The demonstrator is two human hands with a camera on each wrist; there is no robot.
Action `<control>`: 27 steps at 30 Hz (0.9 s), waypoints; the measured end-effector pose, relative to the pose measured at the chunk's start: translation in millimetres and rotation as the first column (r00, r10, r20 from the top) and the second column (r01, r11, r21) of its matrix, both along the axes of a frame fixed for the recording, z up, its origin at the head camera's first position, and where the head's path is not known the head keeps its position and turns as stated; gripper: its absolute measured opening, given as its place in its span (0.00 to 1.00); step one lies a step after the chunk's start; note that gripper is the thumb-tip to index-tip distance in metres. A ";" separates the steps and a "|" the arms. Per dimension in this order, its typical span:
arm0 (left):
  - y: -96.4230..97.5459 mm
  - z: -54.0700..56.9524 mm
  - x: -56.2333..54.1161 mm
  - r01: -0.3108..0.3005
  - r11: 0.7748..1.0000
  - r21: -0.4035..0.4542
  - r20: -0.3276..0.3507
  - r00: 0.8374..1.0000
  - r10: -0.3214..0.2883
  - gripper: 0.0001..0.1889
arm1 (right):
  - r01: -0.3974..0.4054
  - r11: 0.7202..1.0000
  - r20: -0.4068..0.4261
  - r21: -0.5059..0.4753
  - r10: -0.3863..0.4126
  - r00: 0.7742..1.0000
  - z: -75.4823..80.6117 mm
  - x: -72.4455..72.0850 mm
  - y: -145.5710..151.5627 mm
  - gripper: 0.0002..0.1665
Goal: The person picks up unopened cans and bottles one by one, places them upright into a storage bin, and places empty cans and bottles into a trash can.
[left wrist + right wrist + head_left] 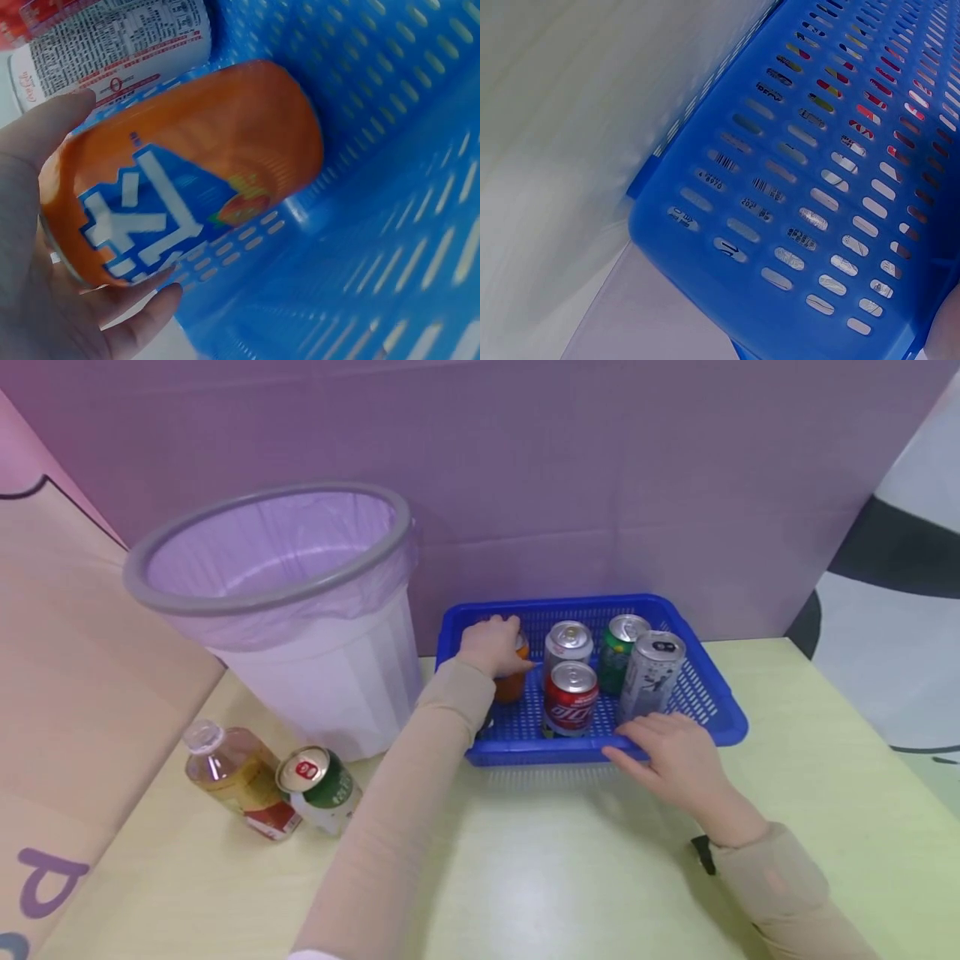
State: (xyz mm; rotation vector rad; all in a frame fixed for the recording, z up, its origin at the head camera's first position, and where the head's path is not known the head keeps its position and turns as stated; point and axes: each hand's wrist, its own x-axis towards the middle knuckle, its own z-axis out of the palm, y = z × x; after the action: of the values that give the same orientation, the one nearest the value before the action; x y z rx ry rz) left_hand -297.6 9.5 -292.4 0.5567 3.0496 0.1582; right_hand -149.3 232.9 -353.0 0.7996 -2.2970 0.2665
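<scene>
My left hand (489,646) is inside the blue plastic basket (540,752) at its left end, gripping an orange soda can (255,112). In the left wrist view the thumb lies on one side of this can and the fingers curl under the other. My right hand (678,760) holds the basket's front rim near the right corner, with fingers over the rim and thumb on the outer side. Beside the left hand stand a red can (572,700) and a white can (567,639). Further right are a green can (617,660) and a tall silver-grey can (651,677).
A white bin (330,685) with a grey rim and a purple liner stands left of the basket. In front of it are a plastic drink bottle (243,777) and a green-and-white can (326,793). A purple cloth backdrop (540,485) rises behind the table.
</scene>
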 end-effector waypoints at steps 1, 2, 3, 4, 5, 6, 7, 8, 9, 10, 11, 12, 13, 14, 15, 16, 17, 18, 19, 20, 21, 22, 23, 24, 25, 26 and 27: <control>-0.7 1.0 0.3 0.001 1.000 -0.001 -0.007 1.000 -0.001 0.38 | 0.000 1.000 0.003 0.002 0.000 1.000 0.0 0.0 -0.1 0.42; -1.4 2.5 0.6 0.002 1.000 -0.002 -0.012 1.000 -0.002 0.38 | 0.000 1.000 0.005 0.003 0.000 1.000 0.0 0.1 0.0 0.42; -2.2 4.1 0.8 0.004 1.000 -0.001 -0.020 1.000 -0.004 0.38 | 0.001 1.000 0.007 0.004 -0.001 1.000 -0.1 0.1 0.0 0.42; -3.1 5.9 1.1 0.008 1.000 -0.001 -0.027 1.000 -0.008 0.38 | 0.001 1.000 0.008 0.004 -0.001 1.000 0.0 0.1 0.1 0.42; -4.1 8.1 1.6 0.011 1.000 -0.001 -0.031 0.999 -0.011 0.38 | 0.001 1.000 0.008 0.004 -0.001 1.000 0.1 0.1 0.1 0.41; -5.2 10.2 2.2 0.017 1.000 -0.005 -0.032 0.999 -0.017 0.38 | -0.002 1.000 0.008 0.001 0.002 1.000 0.3 -0.1 0.2 0.41; -6.4 12.7 3.2 0.022 1.000 -0.009 -0.029 0.999 -0.022 0.37 | -0.002 1.000 0.006 0.000 0.002 1.000 0.4 -0.2 0.2 0.41; -7.6 15.1 4.2 0.028 1.000 -0.012 -0.024 0.999 -0.028 0.37 | -0.003 1.000 0.005 -0.001 0.003 1.000 0.4 -0.3 0.1 0.41; -8.8 17.4 5.2 0.036 0.999 -0.016 -0.019 0.999 -0.036 0.37 | -0.004 1.000 0.004 -0.002 0.004 1.000 0.3 -0.4 0.0 0.41; -10.0 19.8 6.2 0.044 0.999 -0.022 -0.009 0.999 -0.044 0.36 | -0.005 1.000 0.002 -0.002 0.005 1.000 0.4 -0.5 -0.2 0.41; -11.2 22.4 7.5 0.051 0.998 -0.027 0.002 0.999 -0.051 0.36 | -0.008 1.000 0.002 -0.003 0.008 1.000 0.4 -0.5 -0.4 0.41; -12.4 25.1 9.0 0.058 0.998 -0.030 0.010 0.998 -0.057 0.36 | -0.009 1.000 0.002 -0.003 0.009 1.000 0.4 -0.5 -0.5 0.41; -13.5 28.1 10.7 0.063 0.998 -0.030 0.018 0.998 -0.062 0.35 | -0.008 1.000 0.001 -0.002 0.008 1.000 0.4 -0.3 -0.8 0.41; -14.6 30.9 12.0 0.070 0.997 -0.031 0.021 0.997 -0.069 0.35 | -0.008 1.000 0.001 -0.004 0.008 1.000 0.4 -0.2 -0.8 0.41; -15.6 33.8 13.6 0.075 0.997 -0.029 0.026 0.997 -0.074 0.34 | -0.008 1.000 0.000 -0.005 0.008 1.000 0.6 0.0 -0.9 0.41; -16.7 36.9 15.3 0.079 0.997 -0.025 0.030 0.996 -0.079 0.34 | -0.008 1.000 -0.001 -0.006 0.008 1.000 0.8 0.1 -1.0 0.41; -17.7 39.9 17.0 0.084 0.996 -0.018 0.033 0.996 -0.083 0.33 | -0.008 1.000 -0.001 -0.008 0.008 1.000 1.0 0.2 -1.0 0.41; -18.7 42.5 18.6 0.088 0.996 -0.013 0.037 0.995 -0.087 0.33 | -0.008 1.000 -0.002 -0.009 0.008 1.000 1.1 0.3 -1.0 0.41; -19.7 44.9 20.3 0.092 0.996 -0.009 0.042 0.995 -0.092 0.32 | -0.008 1.000 -0.004 -0.010 0.008 1.000 1.2 0.3 -1.0 0.41; -20.8 46.8 21.6 0.095 0.995 -0.003 0.049 0.994 -0.095 0.32 | -0.009 1.000 -0.006 -0.010 0.009 1.000 1.3 0.4 -1.0 0.41; -21.7 48.6 23.2 0.096 0.995 0.004 0.054 0.994 -0.096 0.32 | -0.008 1.000 -0.008 -0.010 0.008 1.000 1.4 0.3 -0.8 0.41; -22.7 49.8 24.6 0.097 0.995 0.007 0.059 0.994 -0.097 0.32 | -0.009 1.000 -0.011 -0.010 0.008 1.000 1.6 0.2 -0.5 0.41; -23.5 50.4 26.1 0.099 0.995 0.008 0.065 0.993 -0.099 0.32 | -0.009 1.000 -0.012 -0.010 0.009 1.000 2.0 0.0 -0.2 0.41; -24.5 50.7 27.9 0.100 0.995 0.006 0.069 0.993 -0.101 0.32 | -0.010 1.000 -0.014 -0.010 0.009 1.000 2.2 -0.3 0.1 0.41; -25.3 50.6 29.8 0.102 0.995 0.008 0.077 0.992 -0.102 0.31 | -0.010 1.000 -0.015 -0.011 0.010 1.000 2.5 -0.5 0.4 0.41; -26.0 50.0 31.8 0.103 0.995 0.011 0.083 0.991 -0.104 0.31 | -0.009 1.000 -0.015 -0.011 0.009 1.000 2.9 -0.7 0.9 0.41; -26.4 49.0 33.9 0.108 0.994 0.016 0.092 0.990 -0.109 0.31 | -0.009 1.000 -0.015 -0.011 0.009 1.000 3.2 -0.9 1.2 0.41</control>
State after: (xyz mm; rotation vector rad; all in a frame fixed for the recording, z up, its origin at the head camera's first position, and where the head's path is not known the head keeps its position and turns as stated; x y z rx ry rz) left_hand -263.7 -16.9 -243.4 0.6934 2.9218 0.1917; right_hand -150.2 234.2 -349.8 0.8039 -2.2769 0.2759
